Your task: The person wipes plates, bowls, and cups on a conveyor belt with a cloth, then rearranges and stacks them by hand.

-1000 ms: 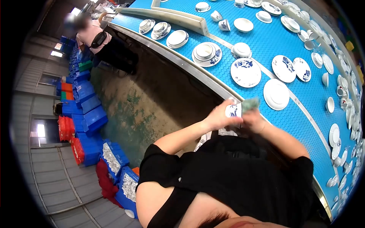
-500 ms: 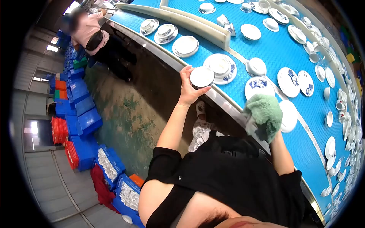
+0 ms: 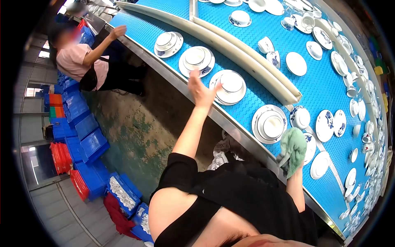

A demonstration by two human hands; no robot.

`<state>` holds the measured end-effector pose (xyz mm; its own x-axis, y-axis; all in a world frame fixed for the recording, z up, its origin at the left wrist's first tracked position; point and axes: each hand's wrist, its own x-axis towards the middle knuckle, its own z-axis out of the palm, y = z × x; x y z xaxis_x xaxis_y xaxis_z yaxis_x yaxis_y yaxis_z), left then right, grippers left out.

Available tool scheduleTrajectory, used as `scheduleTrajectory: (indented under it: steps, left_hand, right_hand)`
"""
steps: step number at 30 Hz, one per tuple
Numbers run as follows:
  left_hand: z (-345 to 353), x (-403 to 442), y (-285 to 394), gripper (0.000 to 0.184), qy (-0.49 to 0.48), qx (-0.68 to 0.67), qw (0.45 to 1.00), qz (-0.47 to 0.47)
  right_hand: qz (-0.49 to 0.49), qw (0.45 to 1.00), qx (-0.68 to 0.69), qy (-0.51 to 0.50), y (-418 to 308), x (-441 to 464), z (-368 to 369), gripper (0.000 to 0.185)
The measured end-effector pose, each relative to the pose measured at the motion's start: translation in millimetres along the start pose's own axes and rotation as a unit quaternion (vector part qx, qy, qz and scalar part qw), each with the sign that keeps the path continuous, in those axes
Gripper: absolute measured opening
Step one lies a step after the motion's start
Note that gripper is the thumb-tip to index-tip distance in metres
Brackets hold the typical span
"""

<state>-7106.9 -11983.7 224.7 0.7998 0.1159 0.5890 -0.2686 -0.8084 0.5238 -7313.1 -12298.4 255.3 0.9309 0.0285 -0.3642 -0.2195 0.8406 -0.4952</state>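
Green cloth (image 3: 293,149) mostly hides the right hand (image 3: 297,172) grasping it; the left hand (image 3: 201,92) spreads beside a bowl (image 3: 231,82), contact unclear.

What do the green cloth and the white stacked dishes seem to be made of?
Green cloth: probably terry or microfibre, matte; it looks fuzzy and softly folded. White stacked dishes: likely glazed porcelain or other ceramic, given smooth surfaces and blue patterns.

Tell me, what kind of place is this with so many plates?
It looks like a factory or workshop that handles dishes. Lots of white-and-blue dishes sit on a long blue belt, and big blue crates line the floor.
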Motion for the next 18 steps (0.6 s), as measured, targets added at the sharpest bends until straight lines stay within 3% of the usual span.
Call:
scheduleTrajectory:
  steps: [2,3,4,6,7,10,12,14,15,16,18]
  left_hand:
    - [4.2,22.9,-17.7,0.095,0.053,0.09,0.984,-0.146]
    - [4.3,35.1,-26.9,0.1,0.04,0.099,0.98,-0.166]
    - [3.7,49.0,-28.9,0.103,0.006,0.133,0.975,-0.175]
    - [8.5,72.0,-24.9,0.1,-0.082,0.212,0.945,-0.236]
    - [11.4,77.9,-28.2,0.1,-0.079,0.21,0.946,-0.233]
    - [12.6,80.6,-29.6,0.094,-0.088,0.196,0.965,-0.152]
    - [5.7,77.8,-12.9,0.09,-0.087,0.019,0.98,-0.176]
    - [-7.7,63.7,24.8,0.084,-0.054,-0.036,0.985,-0.163]
    - [-15.6,55.9,44.8,0.082,-0.067,-0.164,0.978,-0.106]
    - [-19.0,44.6,59.7,0.08,-0.082,-0.29,0.952,-0.049]
    - [-27.5,21.0,94.3,0.079,-0.238,-0.454,0.845,-0.152]
  right_hand:
    - [0.078,0.985,0.122,0.092,-6.4,-2.4,29.3,0.044]
    - [0.102,0.978,0.11,0.143,-13.0,-4.2,53.5,0.047]
    - [0.1,0.979,0.11,0.142,-13.0,-3.4,49.5,0.047]
    - [0.132,0.989,0.06,0.001,-11.2,-0.8,36.1,0.044]
    - [0.091,0.996,-0.021,0.007,-13.3,0.1,46.8,0.039]
    - [0.044,0.998,-0.037,-0.017,-17.1,4.2,35.0,0.037]
    - [0.029,0.999,-0.037,-0.013,-25.6,7.1,21.1,0.038]
    - [-0.046,0.996,-0.077,0.03,-34.4,5.2,11.1,0.042]
    - [-0.085,0.991,-0.1,0.031,-41.2,5.1,11.5,0.045]
    - [-0.105,0.984,-0.125,0.066,-48.6,4.9,12.1,0.05]
    - [-0.212,0.961,-0.178,-0.011,-58.4,14.3,0.5,0.045]
